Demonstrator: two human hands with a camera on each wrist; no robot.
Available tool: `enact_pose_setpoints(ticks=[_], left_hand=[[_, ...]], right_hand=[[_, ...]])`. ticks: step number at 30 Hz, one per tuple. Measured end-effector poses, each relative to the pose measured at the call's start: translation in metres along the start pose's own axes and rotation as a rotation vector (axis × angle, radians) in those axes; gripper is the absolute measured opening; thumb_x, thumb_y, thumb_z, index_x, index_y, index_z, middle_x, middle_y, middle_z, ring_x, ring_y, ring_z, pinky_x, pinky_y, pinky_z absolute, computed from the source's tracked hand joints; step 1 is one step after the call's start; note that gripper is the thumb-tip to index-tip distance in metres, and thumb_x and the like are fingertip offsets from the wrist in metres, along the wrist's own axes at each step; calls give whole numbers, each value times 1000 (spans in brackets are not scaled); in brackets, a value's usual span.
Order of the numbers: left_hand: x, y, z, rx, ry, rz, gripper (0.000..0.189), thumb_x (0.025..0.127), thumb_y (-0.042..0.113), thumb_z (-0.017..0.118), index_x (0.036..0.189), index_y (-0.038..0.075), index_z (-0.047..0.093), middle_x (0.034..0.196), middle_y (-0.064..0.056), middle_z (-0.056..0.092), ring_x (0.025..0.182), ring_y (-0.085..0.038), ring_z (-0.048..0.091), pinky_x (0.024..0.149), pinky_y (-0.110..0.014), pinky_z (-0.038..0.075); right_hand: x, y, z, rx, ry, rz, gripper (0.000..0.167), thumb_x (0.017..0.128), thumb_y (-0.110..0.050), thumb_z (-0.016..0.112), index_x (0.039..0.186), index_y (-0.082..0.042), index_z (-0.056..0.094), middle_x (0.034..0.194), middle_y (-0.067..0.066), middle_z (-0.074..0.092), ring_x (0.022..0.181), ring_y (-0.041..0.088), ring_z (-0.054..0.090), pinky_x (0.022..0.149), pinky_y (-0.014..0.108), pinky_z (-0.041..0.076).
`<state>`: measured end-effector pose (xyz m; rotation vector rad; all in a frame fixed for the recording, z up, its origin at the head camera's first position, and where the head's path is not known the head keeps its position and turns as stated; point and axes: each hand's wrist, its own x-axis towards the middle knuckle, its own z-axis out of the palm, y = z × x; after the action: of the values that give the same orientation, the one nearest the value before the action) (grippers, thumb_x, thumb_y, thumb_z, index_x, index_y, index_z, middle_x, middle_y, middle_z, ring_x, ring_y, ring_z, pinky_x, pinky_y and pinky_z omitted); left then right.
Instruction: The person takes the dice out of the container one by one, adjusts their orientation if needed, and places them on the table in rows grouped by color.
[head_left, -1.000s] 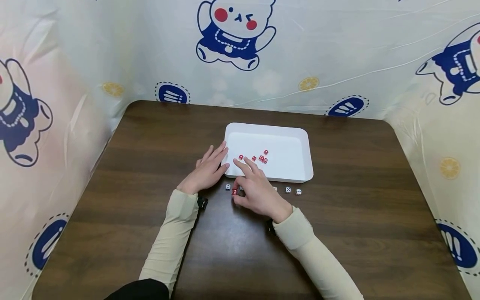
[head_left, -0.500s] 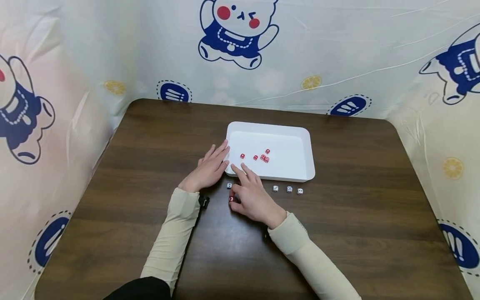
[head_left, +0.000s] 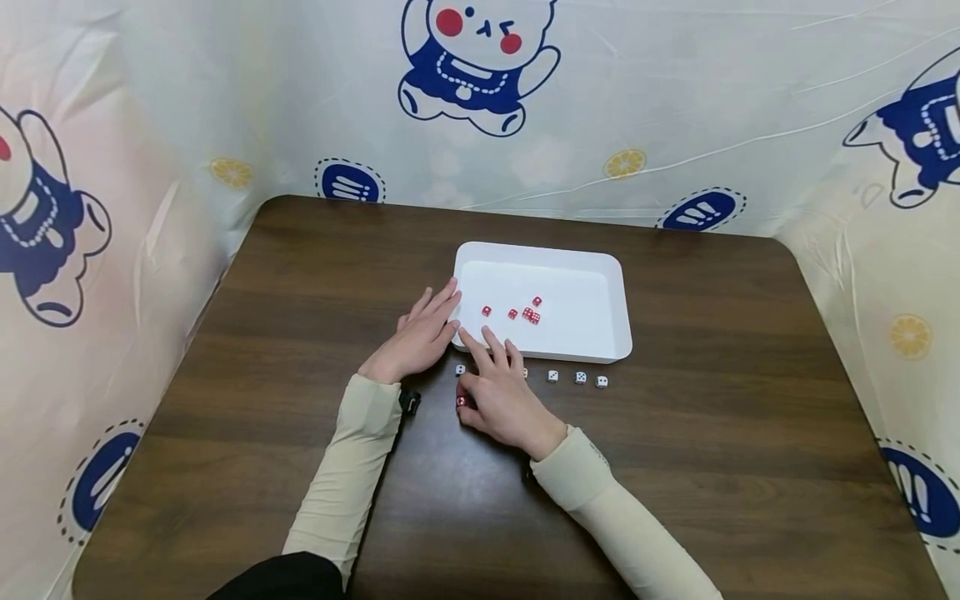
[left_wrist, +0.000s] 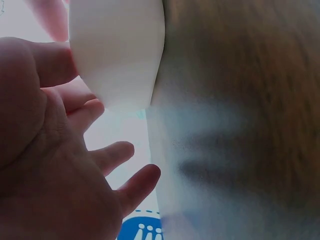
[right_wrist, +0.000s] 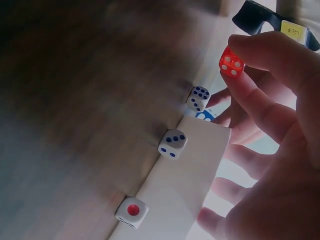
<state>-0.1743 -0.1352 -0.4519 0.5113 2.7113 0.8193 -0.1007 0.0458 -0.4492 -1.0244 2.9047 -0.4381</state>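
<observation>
My right hand pinches a red die between thumb and index finger, its other fingers spread toward the tray. That die is just in front of the left end of a row of white dice, part of which the hand hides. In the right wrist view, white dice lie along the tray's front wall. Straight fingers of my left hand touch the left edge of the white tray; the left wrist view shows them against its outer wall. Several red dice lie inside the tray.
The tray stands on a dark wooden table, toward its far side. A patterned sheet hangs around the back and both sides. A dark strap with a yellow label shows on the left wrist in the right wrist view.
My right hand has moved a little left and back toward me with the red die, baring more white dice on the right. The left hand stays at the tray's edge.
</observation>
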Motion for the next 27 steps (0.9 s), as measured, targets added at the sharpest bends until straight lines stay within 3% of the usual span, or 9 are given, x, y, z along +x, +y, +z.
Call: enact_pose_setpoints(ticks=[27], left_hand=[[1, -1, 0, -3, 1, -4, 50, 106, 28, 28, 154, 15, 24, 164, 6, 4, 151, -34, 3, 111, -69, 13]], right_hand=[[6, -8, 1, -59, -93, 66, 9, 84, -31, 72, 81, -23, 68, 160, 13, 23, 146, 42, 17, 110, 67, 18]])
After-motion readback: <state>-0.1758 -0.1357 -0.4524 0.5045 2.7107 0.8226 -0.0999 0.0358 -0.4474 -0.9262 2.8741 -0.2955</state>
